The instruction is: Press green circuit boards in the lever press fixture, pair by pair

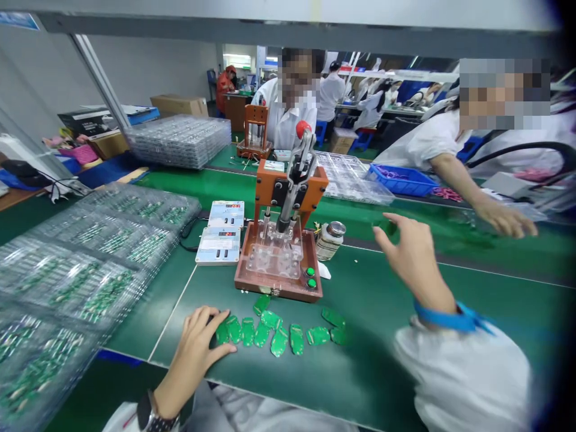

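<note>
Palm down on the bench, my left hand (195, 339) has thumb and fingers apart around the leftmost green circuit board (222, 333). From there a loose row of several similar boards (296, 339) runs rightward, some overlapping. My right hand (411, 255), with a blue wrist strap (443, 318), is raised over the far right of the bench. Its thumb and index finger pinch what looks like a blurred green circuit board (387, 227). Behind the row stands an orange and brown press fixture (279, 288) with a clear plate, red-knobbed lever and two green buttons.
Clear trays of boards (90, 264) cover the left side. Two display boxes (219, 245) and a jar (330, 241) flank the fixture. Beyond lies a green conveyor strip (216, 189). At right, a co-worker's hand (506, 216) reaches over it; a blue bin (402, 180) sits behind.
</note>
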Demonstrator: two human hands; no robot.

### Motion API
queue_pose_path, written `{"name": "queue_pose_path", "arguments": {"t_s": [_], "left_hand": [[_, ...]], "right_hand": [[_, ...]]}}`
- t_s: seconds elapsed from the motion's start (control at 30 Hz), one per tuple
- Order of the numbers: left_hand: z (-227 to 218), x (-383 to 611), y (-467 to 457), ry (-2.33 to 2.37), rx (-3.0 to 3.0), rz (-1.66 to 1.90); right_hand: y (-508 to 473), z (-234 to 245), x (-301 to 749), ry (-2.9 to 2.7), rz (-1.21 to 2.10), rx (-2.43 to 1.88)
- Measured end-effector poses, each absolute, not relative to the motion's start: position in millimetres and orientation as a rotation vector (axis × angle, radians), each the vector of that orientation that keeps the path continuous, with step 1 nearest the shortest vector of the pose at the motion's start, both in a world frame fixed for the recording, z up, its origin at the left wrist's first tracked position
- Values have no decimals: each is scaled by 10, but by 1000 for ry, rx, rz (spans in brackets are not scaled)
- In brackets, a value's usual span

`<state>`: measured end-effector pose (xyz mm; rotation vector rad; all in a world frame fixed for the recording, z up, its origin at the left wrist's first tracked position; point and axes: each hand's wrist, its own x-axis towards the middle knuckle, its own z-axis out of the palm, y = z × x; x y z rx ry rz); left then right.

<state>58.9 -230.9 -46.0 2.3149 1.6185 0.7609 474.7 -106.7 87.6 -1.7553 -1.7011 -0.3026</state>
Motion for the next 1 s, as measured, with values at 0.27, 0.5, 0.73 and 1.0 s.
{"name": "queue_pose_path", "arguments": {"t_s": [0.27, 0.5, 0.73, 1.0], "left_hand": [[-517, 629, -2279, 1423, 2219, 936], [-425, 675, -2285, 1401, 2127, 927], [-226, 467, -2241, 1480, 2129, 972], [339, 826, -1402, 1180, 2093, 1150]], "right_hand": [[-181, 637, 5358, -1489, -329, -1719], [-1275, 737, 4015, -1760, -409, -935], [-1954, 248, 2802, -2702, 108, -555], [-1813, 192, 2720, -2705, 213, -603]]}}
